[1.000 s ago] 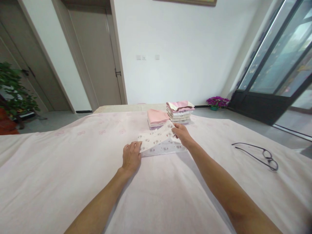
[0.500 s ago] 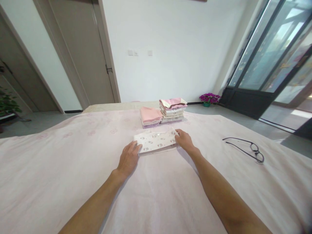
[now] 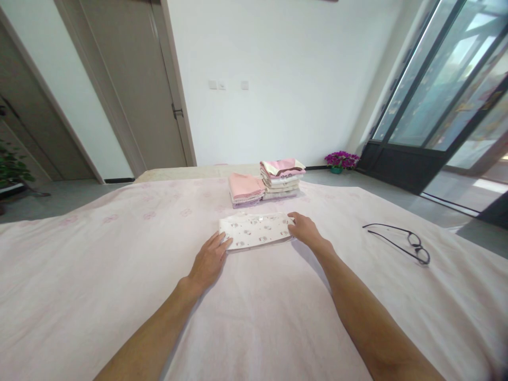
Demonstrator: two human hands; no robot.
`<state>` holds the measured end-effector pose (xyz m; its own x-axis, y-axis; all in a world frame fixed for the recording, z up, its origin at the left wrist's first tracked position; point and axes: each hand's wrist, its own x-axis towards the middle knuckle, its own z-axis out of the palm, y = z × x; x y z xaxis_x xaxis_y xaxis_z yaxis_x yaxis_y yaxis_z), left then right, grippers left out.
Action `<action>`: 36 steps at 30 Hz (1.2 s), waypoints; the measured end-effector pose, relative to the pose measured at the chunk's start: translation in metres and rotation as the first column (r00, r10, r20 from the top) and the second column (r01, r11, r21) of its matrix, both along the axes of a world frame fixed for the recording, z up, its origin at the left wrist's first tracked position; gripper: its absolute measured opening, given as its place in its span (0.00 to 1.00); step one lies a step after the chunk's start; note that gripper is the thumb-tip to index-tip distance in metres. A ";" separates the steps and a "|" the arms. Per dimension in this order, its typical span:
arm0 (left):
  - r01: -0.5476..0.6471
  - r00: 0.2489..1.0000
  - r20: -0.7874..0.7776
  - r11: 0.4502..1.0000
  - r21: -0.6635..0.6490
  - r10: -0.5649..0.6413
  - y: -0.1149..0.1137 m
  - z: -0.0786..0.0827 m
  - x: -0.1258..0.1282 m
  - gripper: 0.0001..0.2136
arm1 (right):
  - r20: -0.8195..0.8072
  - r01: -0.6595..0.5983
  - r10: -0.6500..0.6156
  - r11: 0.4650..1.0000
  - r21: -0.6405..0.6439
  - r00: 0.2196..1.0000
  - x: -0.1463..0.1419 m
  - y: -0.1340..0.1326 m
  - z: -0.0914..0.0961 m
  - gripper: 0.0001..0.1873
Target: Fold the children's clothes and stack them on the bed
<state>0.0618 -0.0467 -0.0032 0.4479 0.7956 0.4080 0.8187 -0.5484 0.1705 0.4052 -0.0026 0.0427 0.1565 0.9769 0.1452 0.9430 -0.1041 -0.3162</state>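
Observation:
A white garment [image 3: 254,231] with small printed figures lies folded into a long strip on the pink cloth, a small label at its back edge. On its left end rests my left hand [image 3: 209,257], fingers stretched out over the corner. My right hand [image 3: 307,231] pinches the opposite end between thumb and fingers; some of those fingertips are hidden. Just behind the strip stand a low stack of folded pink clothes [image 3: 246,188] and a taller stack of folded white and pink clothes [image 3: 281,182], side by side.
A pink patterned cloth [image 3: 130,264] covers the table. Black-framed glasses [image 3: 415,246] lie open to the right of my right forearm. Beyond the table are purple flowers in a green pot [image 3: 337,170], a closed door [image 3: 130,79] and a glass door [image 3: 432,95].
The garment's raised front edge has come down and lies flatter. My left fingers have spread out over the left end, and my right hand has shifted slightly right.

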 end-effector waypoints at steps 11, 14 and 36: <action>0.025 0.998 -0.063 1.000 -0.011 -0.026 -0.003 -0.003 -0.004 0.21 | 0.110 -0.044 0.049 0.998 -0.049 0.993 0.000 -0.003 -0.004 0.28; 0.052 0.993 -0.103 0.999 -0.010 -0.053 -0.006 -0.001 -0.006 0.21 | 0.140 -0.040 0.048 0.997 -0.063 0.989 0.000 -0.003 -0.005 0.27; -0.291 0.828 0.327 0.848 -0.443 0.455 0.031 0.018 0.002 0.23 | -0.137 0.091 -0.112 0.984 -0.152 0.984 0.034 0.004 -0.014 0.44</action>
<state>0.0638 -0.0161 0.0149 -0.0557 0.9894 0.1341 0.7560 -0.0460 0.6530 0.4392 0.0013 0.0290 0.2651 0.9638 -0.0283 0.8707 -0.2519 -0.4225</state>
